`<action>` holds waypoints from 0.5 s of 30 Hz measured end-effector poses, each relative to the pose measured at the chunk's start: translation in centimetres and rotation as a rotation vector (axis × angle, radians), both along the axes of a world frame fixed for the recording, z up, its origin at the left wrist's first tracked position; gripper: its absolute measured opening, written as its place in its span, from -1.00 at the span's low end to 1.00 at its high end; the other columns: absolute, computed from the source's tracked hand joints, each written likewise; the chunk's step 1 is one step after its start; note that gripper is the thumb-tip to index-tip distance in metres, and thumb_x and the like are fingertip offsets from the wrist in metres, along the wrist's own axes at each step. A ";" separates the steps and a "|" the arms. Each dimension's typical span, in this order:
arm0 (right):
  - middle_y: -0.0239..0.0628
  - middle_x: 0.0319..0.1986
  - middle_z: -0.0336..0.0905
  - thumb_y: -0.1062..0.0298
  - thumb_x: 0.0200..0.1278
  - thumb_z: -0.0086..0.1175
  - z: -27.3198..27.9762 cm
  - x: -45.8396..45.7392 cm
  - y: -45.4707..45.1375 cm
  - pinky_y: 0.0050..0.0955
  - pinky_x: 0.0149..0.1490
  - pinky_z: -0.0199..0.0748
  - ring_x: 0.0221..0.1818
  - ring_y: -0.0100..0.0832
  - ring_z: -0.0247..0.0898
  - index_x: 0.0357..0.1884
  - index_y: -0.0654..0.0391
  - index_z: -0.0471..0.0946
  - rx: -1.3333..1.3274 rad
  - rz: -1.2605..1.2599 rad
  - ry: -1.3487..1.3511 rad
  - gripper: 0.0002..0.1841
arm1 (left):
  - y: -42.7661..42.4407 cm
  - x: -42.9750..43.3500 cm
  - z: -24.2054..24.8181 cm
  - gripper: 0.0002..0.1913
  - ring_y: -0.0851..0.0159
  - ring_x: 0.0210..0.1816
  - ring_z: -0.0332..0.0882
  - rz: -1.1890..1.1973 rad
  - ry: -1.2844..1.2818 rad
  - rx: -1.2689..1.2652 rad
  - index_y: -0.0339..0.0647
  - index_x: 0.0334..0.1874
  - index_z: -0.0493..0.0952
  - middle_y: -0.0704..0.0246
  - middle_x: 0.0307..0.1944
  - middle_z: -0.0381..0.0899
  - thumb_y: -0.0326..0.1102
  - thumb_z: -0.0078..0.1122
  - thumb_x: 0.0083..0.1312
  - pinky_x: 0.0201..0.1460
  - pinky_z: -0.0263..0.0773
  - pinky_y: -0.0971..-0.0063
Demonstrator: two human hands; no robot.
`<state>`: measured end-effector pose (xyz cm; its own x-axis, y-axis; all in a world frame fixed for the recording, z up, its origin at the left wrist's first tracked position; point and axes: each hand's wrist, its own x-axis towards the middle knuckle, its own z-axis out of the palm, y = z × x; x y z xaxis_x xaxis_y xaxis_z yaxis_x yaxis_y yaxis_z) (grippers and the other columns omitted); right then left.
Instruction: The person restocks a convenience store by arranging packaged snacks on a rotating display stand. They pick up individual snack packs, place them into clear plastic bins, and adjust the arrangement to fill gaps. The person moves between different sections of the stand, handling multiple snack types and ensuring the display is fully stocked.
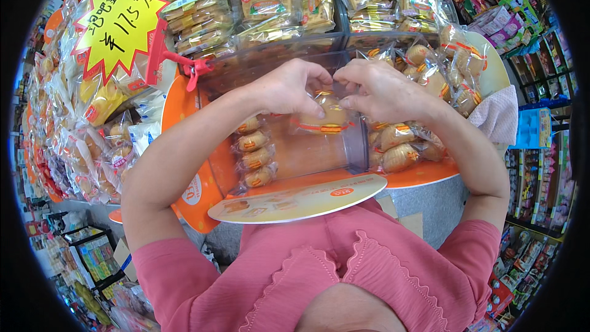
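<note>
My left hand [295,85] and my right hand [375,90] meet over a display bin, with a plastic-wrapped bun [325,117] between them. My left thumb lies on the wrapper, and my right fingertips are at its upper right side. Below the bun is the bare floor of a clear plastic compartment [304,152]. Along the left wall of that compartment, several wrapped buns [256,158] stand in a column. More wrapped buns [400,157] fill the compartment to the right, partly hidden by my right forearm.
Stacks of wrapped biscuits [267,7] line the back. A yellow price sign [120,25] on a red clip rises at the left. An oval printed board [299,200] fronts the bin. A cloth [493,115] hangs at the right, beside a blue plastic holder [530,128].
</note>
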<state>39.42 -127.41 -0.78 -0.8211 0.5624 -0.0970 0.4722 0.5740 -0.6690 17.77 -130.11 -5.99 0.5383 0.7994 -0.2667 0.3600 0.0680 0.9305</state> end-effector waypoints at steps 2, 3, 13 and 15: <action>0.05 -0.29 0.57 0.33 0.09 0.17 0.0 0.3 0.3 -0.20 -0.03 0.45 -0.15 -0.04 0.52 -0.12 0.36 0.52 0.166 -0.004 -0.034 -0.65 | -0.1 -0.2 -1.1 -0.39 0.27 -0.09 0.57 -0.007 0.191 0.054 -0.44 0.06 0.47 0.17 -0.09 0.61 -0.41 0.42 -0.11 0.00 0.49 0.42; 0.05 -0.28 0.56 0.32 0.09 0.18 0.2 0.4 0.3 -0.19 -0.01 0.44 -0.14 -0.03 0.50 -0.13 0.36 0.52 0.147 -0.011 -0.036 -0.65 | -0.2 -0.4 -1.6 -0.39 0.24 -0.09 0.58 -0.014 0.317 0.100 -0.44 0.07 0.47 0.15 -0.09 0.61 -0.41 0.40 -0.11 0.01 0.49 0.41; -0.05 -0.24 0.51 0.37 0.11 0.21 0.8 1.4 -0.1 -0.29 -0.14 0.49 -0.18 -0.12 0.49 -0.11 0.37 0.50 0.158 0.115 -0.042 -0.66 | -2.1 -2.2 -6.2 -0.49 -0.09 0.01 0.51 -0.031 0.773 0.204 -0.39 0.03 0.43 -0.08 -0.12 0.57 -0.40 0.33 0.00 0.03 0.42 0.17; -0.04 -0.25 0.51 0.37 0.10 0.21 0.7 1.6 -0.1 -0.27 -0.13 0.48 -0.17 -0.09 0.48 -0.12 0.37 0.50 0.187 0.130 -0.035 -0.66 | -1.8 -2.2 -5.8 -0.53 -0.10 0.02 0.50 0.020 0.821 0.159 -0.37 0.03 0.44 -0.10 -0.11 0.56 -0.40 0.30 0.05 0.03 0.42 0.15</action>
<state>41.00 -127.55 -0.03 -0.8856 0.4634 -0.0306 0.4075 0.7438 -0.5298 15.62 -131.91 -11.83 0.2072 0.8682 -0.4509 0.9277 -0.0281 0.3721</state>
